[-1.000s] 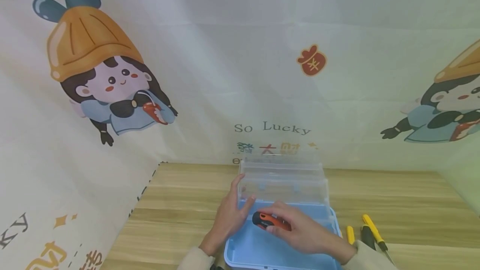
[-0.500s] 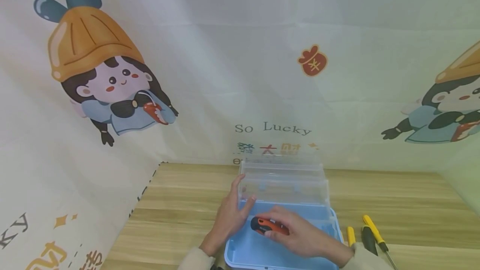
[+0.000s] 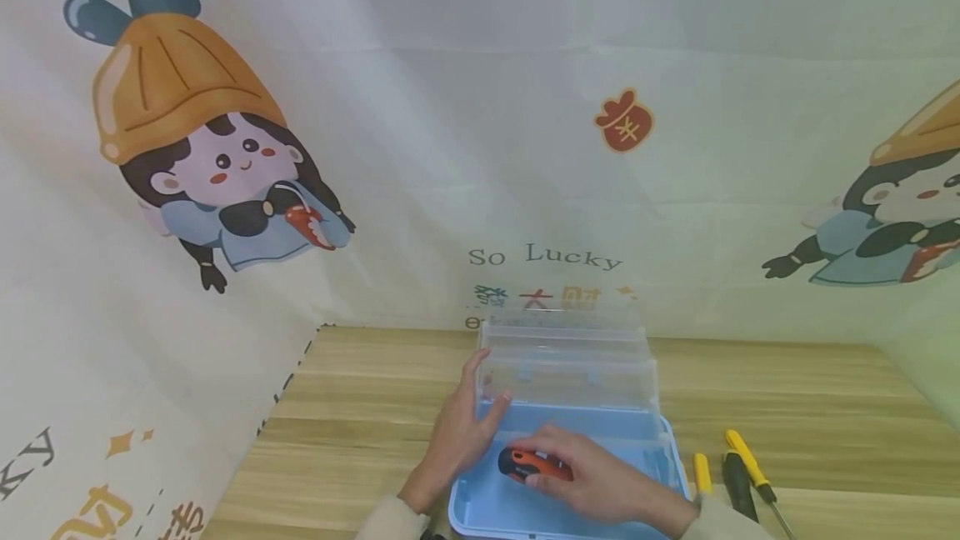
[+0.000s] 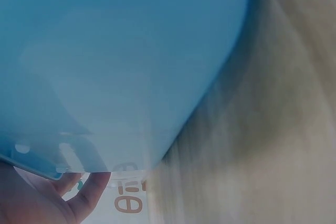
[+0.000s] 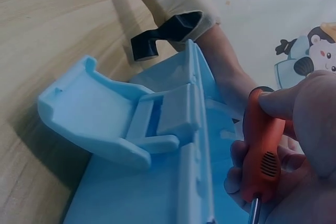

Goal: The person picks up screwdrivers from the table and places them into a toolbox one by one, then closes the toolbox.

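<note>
My right hand [image 3: 588, 477] grips a screwdriver by its orange-and-black handle [image 3: 531, 465], held over the inside of a light-blue plastic box [image 3: 517, 515]. The screwdriver's metal shaft [image 5: 255, 211] shows in the right wrist view; its tip is out of sight. The box's clear lid [image 3: 570, 377] stands raised at the back. At the left rear corner my left hand [image 3: 459, 432] holds the lid's edge, thumb on the inner side and fingers around the outside. In the left wrist view, the blue box wall [image 4: 121, 66] fills much of the picture, with fingers [image 4: 89, 198] beyond it.
Right of the box on the wooden table [image 3: 360, 407] lie a yellow-and-black screwdriver [image 3: 750, 457], a black handle [image 3: 738, 482] and a yellow handle [image 3: 702, 473]. A blue latch [image 5: 94, 108] juts from the box front. A printed curtain [image 3: 420, 148] hangs behind.
My right hand has moved slightly left and toward me with the screwdriver, lower over the box in the picture. The left hand and the lid stay where they were.
</note>
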`<state>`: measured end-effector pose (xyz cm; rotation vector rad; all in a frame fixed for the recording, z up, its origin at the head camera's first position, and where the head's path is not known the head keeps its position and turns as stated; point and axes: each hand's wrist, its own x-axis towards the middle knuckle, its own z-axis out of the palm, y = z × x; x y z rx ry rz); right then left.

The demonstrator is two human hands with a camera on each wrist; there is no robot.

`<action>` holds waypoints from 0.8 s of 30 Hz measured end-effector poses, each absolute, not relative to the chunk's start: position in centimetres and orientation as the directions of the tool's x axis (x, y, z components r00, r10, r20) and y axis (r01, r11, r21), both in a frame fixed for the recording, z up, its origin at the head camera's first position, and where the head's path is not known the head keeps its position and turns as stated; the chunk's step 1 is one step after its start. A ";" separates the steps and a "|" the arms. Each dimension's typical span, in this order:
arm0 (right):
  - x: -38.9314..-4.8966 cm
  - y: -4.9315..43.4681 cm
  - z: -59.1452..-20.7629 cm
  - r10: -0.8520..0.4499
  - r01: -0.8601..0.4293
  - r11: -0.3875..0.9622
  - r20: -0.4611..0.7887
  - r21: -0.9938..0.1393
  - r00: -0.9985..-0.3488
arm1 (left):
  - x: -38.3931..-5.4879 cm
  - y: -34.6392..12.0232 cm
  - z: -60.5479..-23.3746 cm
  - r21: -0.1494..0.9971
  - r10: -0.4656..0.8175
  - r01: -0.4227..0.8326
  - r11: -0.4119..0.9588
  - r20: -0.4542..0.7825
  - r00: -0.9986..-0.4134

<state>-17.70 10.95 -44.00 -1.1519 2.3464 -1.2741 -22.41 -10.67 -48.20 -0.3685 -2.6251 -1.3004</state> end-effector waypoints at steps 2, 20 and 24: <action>-17.7 10.9 -44.1 -0.738 -0.530 0.304 0.156 -0.791 -0.656 | -22.4 -10.7 -48.2 0.753 0.137 0.304 0.583 0.277 -0.951; -17.6 10.5 -45.3 -0.773 -0.516 0.296 0.116 -0.804 -0.624 | -22.3 -10.7 -48.1 0.754 0.142 0.313 0.578 0.285 -0.948; -17.7 10.5 -45.6 -0.775 -0.481 0.303 0.081 -0.823 -0.627 | -22.3 -10.7 -48.0 0.757 0.141 0.312 0.574 0.283 -0.949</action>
